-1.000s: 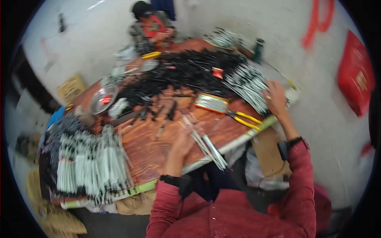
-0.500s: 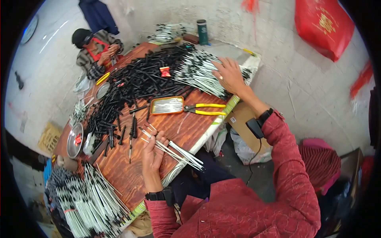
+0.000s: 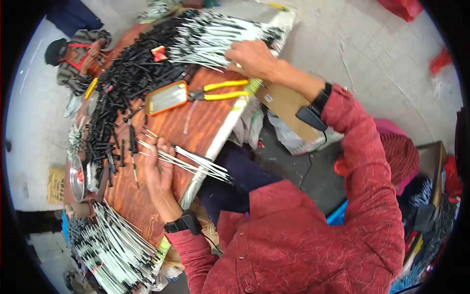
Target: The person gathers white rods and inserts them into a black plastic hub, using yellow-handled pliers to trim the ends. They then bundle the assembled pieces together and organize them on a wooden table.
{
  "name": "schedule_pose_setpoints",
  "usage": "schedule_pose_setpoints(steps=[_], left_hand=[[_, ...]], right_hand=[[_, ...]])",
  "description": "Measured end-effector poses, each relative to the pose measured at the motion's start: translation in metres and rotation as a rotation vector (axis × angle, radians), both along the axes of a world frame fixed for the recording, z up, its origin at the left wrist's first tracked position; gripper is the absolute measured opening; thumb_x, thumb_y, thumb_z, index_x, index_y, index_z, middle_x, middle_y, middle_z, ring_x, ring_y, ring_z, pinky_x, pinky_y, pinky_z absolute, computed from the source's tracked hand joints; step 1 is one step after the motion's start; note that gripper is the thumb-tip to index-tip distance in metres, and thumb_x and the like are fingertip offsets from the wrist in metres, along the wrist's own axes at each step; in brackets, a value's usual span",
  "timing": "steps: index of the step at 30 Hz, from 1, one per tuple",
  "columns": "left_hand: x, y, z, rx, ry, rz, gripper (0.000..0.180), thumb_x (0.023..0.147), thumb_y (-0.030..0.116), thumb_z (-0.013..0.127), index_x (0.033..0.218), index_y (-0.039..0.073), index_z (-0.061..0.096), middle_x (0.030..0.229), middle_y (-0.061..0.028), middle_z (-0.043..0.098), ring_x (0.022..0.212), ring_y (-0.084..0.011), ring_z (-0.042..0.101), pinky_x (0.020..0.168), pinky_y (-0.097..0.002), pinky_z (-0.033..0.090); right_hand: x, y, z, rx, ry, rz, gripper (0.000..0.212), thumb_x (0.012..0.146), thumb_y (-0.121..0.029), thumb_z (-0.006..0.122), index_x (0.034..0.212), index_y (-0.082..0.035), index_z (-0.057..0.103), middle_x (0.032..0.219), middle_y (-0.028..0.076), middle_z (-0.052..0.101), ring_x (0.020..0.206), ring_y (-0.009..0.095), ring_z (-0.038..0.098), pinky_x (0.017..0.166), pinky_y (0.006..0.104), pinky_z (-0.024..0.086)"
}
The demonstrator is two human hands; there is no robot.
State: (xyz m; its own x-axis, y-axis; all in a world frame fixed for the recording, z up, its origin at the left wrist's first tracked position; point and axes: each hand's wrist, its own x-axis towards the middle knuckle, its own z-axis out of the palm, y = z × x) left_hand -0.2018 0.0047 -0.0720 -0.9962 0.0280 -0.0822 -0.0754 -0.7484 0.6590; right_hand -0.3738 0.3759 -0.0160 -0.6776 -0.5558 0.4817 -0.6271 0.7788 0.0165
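My left hand (image 3: 159, 171) is closed around a few thin white rods (image 3: 203, 166) over the near part of the wooden table (image 3: 169, 128); their far ends reach past the table's edge. My right hand (image 3: 253, 59), fingers curled in, is at the near side of a wide heap of white rods with black ends (image 3: 215, 32). Whatever its fingertips grip is hidden. Left of that heap spreads a big pile of black plastic tube-like parts (image 3: 129, 63). Between my hands lie an orange-rimmed tray (image 3: 166, 98) of thin pale pieces and yellow-handled pliers (image 3: 220, 92).
Large bundles of white rods (image 3: 117, 245) sit at the lower left. A metal bowl (image 3: 77, 179) stands near the left edge. Across the table, a co-worker (image 3: 81, 56) handles something small. A cardboard box (image 3: 289, 110) and plastic bags (image 3: 281, 132) are beside the table's right edge.
My right hand has drawn back toward me from atop the white-rod heap, its fingers curling in. The left hand keeps its rods. The whole view has shifted, moving the table up and left.
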Motion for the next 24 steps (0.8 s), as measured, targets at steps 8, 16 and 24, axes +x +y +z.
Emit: schedule_pose_setpoints(steps=[8, 16, 24], left_hand=[[0.01, 0.011, -0.008, 0.017, 0.013, 0.002, 0.026, 0.101, 0.014, 0.058, 0.123, 0.002, 0.055, 0.109, -0.0124, 0.065, 0.094, -0.0222, 0.064, 0.088, -0.0387, 0.056], [0.007, 0.008, -0.006, 0.034, -0.002, 0.028, 0.024, 0.102, 0.014, 0.054, 0.123, 0.002, 0.055, 0.106, -0.0148, 0.068, 0.09, -0.023, 0.066, 0.086, -0.0405, 0.057], [0.007, 0.008, -0.007, 0.03, -0.021, 0.033, 0.024, 0.103, 0.014, 0.052, 0.124, 0.002, 0.054, 0.105, -0.0146, 0.068, 0.09, -0.0225, 0.066, 0.086, -0.041, 0.058]], right_hand=[[0.01, -0.001, 0.029, -0.533, -0.126, -0.211, 0.027, 0.088, -0.035, 0.064, 0.082, -0.01, 0.069, 0.082, 0.014, 0.069, 0.078, 0.036, 0.066, 0.066, 0.0487, 0.05], [0.003, -0.014, 0.021, -0.281, -0.202, -0.166, 0.023, 0.088, -0.031, 0.067, 0.082, -0.009, 0.068, 0.081, 0.012, 0.067, 0.075, 0.034, 0.065, 0.064, 0.0456, 0.05], [-0.017, 0.001, 0.016, 0.009, 0.058, -0.244, 0.02, 0.087, -0.027, 0.07, 0.087, -0.007, 0.065, 0.083, 0.012, 0.066, 0.077, 0.034, 0.066, 0.066, 0.0467, 0.051]])
